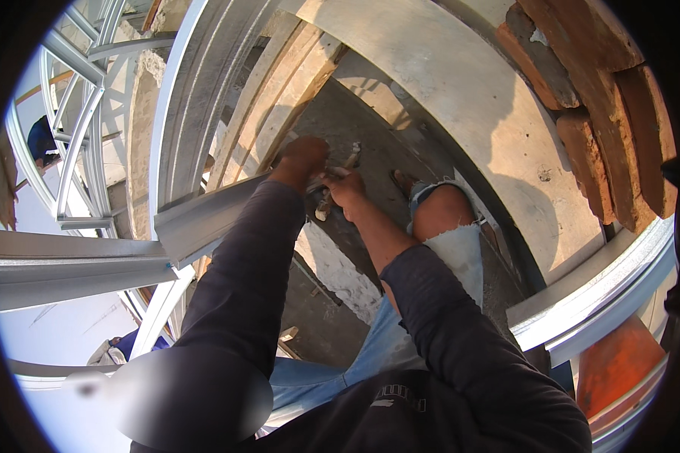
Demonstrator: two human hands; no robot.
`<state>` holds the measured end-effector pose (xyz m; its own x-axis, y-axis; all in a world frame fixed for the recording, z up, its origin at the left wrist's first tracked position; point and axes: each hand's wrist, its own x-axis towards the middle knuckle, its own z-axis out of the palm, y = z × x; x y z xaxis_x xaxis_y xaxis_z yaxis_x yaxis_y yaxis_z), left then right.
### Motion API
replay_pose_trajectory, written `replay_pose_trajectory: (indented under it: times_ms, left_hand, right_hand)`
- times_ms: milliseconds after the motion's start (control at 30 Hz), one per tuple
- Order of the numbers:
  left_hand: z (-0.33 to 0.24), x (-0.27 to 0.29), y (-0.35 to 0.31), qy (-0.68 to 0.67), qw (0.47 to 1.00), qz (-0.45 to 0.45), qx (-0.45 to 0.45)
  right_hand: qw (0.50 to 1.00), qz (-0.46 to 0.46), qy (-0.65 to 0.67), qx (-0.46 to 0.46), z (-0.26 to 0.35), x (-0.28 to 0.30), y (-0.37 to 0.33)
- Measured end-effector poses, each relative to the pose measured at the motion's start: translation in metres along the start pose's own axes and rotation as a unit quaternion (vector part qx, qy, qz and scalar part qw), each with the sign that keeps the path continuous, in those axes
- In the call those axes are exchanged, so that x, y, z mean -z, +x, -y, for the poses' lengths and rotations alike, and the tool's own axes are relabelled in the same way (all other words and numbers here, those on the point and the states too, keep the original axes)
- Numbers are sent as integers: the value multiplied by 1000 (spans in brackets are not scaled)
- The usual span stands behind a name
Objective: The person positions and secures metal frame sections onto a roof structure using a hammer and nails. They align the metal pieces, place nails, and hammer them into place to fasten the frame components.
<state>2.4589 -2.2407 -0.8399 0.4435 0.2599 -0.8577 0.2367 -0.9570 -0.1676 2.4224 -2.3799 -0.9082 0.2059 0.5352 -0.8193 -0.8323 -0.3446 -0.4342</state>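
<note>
My left hand (304, 156) is closed in a fist beside the end of a grey metal channel (211, 217). Its fingertips are turned away, so whatever it grips is hidden. Close by on the right, my right hand (345, 189) is curled round a short tool. One end of that tool (323, 208), pale and yellowish, sticks out below the hand, and a light-coloured tip shows above it. Its exact kind is too small to make out. The metal channel runs from a frame joint on the left up to my left hand.
Silvery metal framing (75, 264) crosses the left side, with a wide upright profile (204, 98) nearer. Wooden beams (287, 90) stand beyond my hands. A concrete ledge (446, 83) curves along the right, with broken red bricks (612, 113) on it. Another person (42, 141) is at the far left.
</note>
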Motion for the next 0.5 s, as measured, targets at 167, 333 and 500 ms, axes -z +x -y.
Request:
replay_pose_trajectory:
  times_ms: [167,333,500]
  left_hand:
    - [-8,0,-1,-25,998,-24,44]
    - [-10,-2,-2,2,999,-24,21]
    - [-10,-3,-4,-1,999,-36,32]
  right_hand:
    - [994,-88,43,47,24,7,-29]
    - [994,-60,90,-5,71,41,-66]
    - [997,38,-59,-11,98,73,-100]
